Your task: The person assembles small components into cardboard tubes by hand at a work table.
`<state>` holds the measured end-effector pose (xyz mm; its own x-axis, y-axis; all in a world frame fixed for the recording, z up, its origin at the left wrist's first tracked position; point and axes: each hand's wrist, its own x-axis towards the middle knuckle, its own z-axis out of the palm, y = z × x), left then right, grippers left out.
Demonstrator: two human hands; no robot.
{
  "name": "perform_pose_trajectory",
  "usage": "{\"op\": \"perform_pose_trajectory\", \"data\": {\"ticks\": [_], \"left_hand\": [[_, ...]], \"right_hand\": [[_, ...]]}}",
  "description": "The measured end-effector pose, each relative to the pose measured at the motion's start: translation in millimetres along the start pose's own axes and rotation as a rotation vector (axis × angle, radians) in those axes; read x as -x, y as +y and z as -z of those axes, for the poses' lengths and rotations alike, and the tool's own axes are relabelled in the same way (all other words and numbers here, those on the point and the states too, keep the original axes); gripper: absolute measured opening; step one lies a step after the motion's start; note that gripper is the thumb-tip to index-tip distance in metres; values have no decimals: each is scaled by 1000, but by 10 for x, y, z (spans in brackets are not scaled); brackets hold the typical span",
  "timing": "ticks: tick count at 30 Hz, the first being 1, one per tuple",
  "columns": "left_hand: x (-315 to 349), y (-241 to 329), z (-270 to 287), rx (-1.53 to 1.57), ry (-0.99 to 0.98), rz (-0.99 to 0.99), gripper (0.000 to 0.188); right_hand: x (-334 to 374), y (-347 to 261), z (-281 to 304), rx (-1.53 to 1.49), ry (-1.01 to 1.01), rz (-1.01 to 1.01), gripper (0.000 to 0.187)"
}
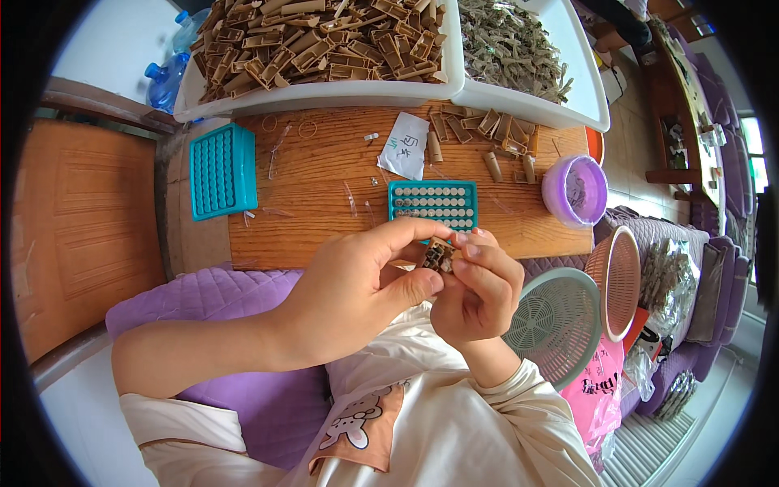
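Between the fingertips of both hands, over the table's front edge, is a small brown plastic casing (439,256) with dark and metallic bits inside. My left hand (345,272) is closed on it, thumb below and index finger along the top. My right hand (484,290) pinches its right side with curled fingers, which partly cover it. Just beyond the fingertips lies a teal tray (473,191) with rows of small whitish round pieces; the hands hide its near edge. Several loose brown casings (510,131) lie farther back on the wooden table (312,183).
At the back stand a white bin (341,96) heaped with brown casings and another white bin (531,112) of grey-green parts. A second teal rack (223,172) sits left. Paper (405,146) lies mid-table. A purple tub (596,196), green colander (556,325) and pink basket (615,280) are at right.
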<state>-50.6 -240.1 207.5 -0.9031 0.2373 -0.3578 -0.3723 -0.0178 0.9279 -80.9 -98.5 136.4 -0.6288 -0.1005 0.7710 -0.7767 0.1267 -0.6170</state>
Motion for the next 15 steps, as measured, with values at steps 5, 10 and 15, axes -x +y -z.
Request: {"op": "perform_pose_trajectory", "data": {"ticks": [5, 10, 15], "left_hand": [[-17, -4, 59, -4, 57, 13, 31], [-110, 122, 143, 174, 112, 33, 23], [-132, 98, 220, 229, 153, -19, 23]], "right_hand": [[-116, 49, 13, -4, -201, -57, 21], [-202, 260, 198, -157, -407, -182, 43], [-55, 805, 222, 286, -997, -283, 87]]}}
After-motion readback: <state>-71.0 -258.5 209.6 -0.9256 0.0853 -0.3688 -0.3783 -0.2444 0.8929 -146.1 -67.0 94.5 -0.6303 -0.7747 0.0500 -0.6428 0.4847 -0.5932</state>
